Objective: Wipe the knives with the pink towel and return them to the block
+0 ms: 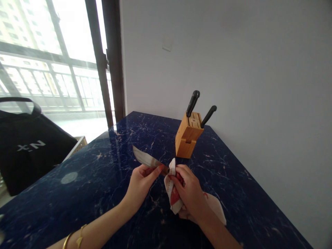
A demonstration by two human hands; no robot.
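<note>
My left hand [141, 183] pinches the blade of a knife [145, 159] near its base, the steel pointing up and left over the table. My right hand [190, 195] is closed round a white and red cloth [173, 193] that is wrapped over the knife's handle end, which is hidden. A loose corner of the cloth hangs down to the right. Beyond the hands stands a wooden knife block [187, 136] with two black-handled knives [193, 102] stuck in it.
The dark blue marbled table [103, 180] runs from the window on the left to a grey wall on the right. A black bag [28, 145] sits off the table's left edge. A round mark lies on the tabletop at left.
</note>
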